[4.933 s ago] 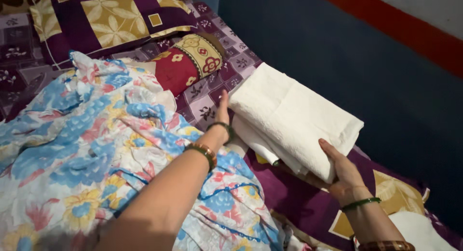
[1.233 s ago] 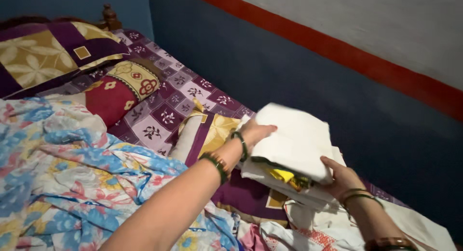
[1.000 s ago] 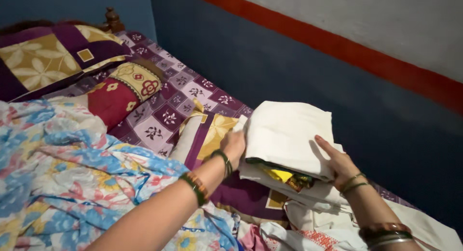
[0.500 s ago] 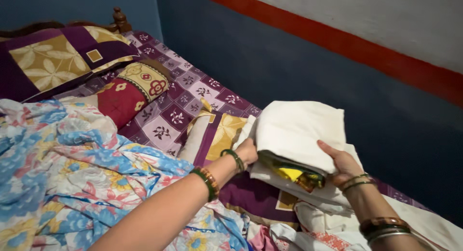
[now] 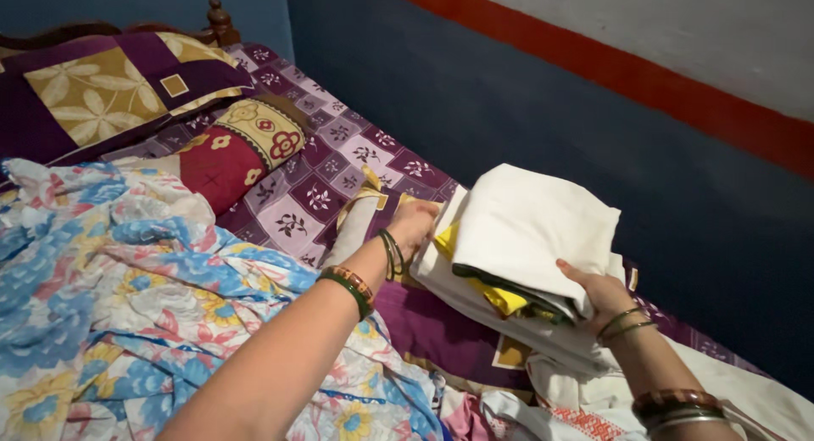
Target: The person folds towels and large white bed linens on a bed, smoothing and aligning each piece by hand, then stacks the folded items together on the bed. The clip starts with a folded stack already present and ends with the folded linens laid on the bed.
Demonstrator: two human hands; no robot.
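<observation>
While gripping one stack of folded cloths (image 5: 526,254): two hands, left (image 5: 413,225), right (image 5: 604,294).

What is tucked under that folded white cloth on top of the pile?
Under the top white cloth, a yellow and dark folded cloth peeks out, over more white folds. Its full shape stays covered.

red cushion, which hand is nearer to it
Left. The left hand rests at the near-left edge of the folded stack, closer to the red cushion; the right hand grips the stack's far side.
</observation>
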